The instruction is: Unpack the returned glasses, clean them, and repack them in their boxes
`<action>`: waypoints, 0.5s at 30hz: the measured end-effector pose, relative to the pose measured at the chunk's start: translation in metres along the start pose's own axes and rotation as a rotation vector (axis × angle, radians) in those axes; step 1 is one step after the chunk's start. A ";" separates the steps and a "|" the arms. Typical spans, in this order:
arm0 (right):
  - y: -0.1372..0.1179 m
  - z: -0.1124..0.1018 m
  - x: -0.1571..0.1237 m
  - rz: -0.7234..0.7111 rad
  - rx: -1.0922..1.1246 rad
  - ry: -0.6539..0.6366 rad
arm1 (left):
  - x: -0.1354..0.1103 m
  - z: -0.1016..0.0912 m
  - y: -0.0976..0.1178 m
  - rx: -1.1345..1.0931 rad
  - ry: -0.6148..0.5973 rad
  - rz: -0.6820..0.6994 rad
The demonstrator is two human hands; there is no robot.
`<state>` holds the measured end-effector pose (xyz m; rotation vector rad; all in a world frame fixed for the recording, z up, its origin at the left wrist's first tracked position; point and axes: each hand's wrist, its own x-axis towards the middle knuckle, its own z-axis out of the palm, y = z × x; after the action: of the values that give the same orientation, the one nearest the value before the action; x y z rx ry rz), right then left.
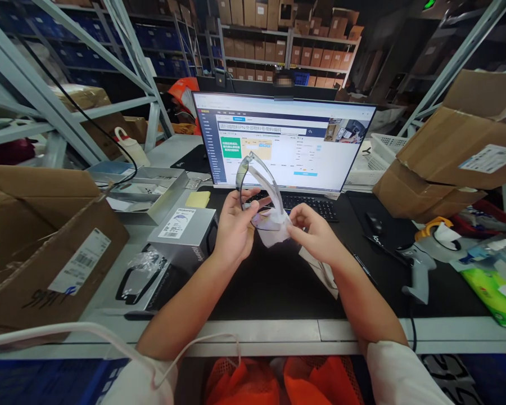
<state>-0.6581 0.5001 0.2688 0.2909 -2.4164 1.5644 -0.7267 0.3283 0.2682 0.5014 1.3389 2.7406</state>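
In front of the monitor, my left hand [235,230] pinches a pair of glasses [238,179] by the frame, between thumb and fingers. The glasses are raised above the desk and tilted, with their grey arms pointing up and to the right. A thin white wrapping [274,237] hangs around one end of them. My right hand [313,229] is closed, its thumb and forefinger pinching this wrapping at the right edge. Beneath my right wrist, a grey-beige cloth or pouch [319,270] lies on the black desk mat [253,292].
A monitor [278,152] and black keyboard [312,207] stand behind my hands. Left are a grey box [181,236], yellow sticky notes [198,199] and an open carton [46,247]. Right are a mouse [374,223], barcode scanner [419,273], tape dispenser [441,233] and stacked cartons [455,146].
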 end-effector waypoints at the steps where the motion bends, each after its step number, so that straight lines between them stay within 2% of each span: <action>1: 0.001 0.001 -0.001 -0.033 -0.005 0.047 | 0.000 0.000 0.000 0.003 0.009 0.027; 3: 0.000 0.002 -0.003 -0.136 -0.102 0.145 | -0.001 0.001 -0.001 0.018 0.025 0.082; 5: -0.001 0.004 -0.005 -0.243 -0.294 0.223 | -0.002 0.002 -0.002 0.040 0.042 0.143; 7: -0.003 0.006 -0.006 -0.300 -0.495 0.238 | -0.004 0.003 -0.003 0.063 0.043 0.191; 10: -0.002 0.009 -0.005 -0.282 -0.641 0.244 | -0.006 0.002 -0.004 0.105 0.020 0.229; 13: 0.001 0.010 -0.003 -0.212 -0.633 0.271 | -0.007 0.001 -0.004 0.149 0.013 0.249; 15: 0.002 0.009 -0.002 -0.168 -0.583 0.242 | -0.007 0.000 -0.004 0.151 0.010 0.259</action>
<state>-0.6576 0.4926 0.2623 0.1692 -2.4444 0.7273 -0.7207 0.3299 0.2636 0.7187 1.5958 2.8554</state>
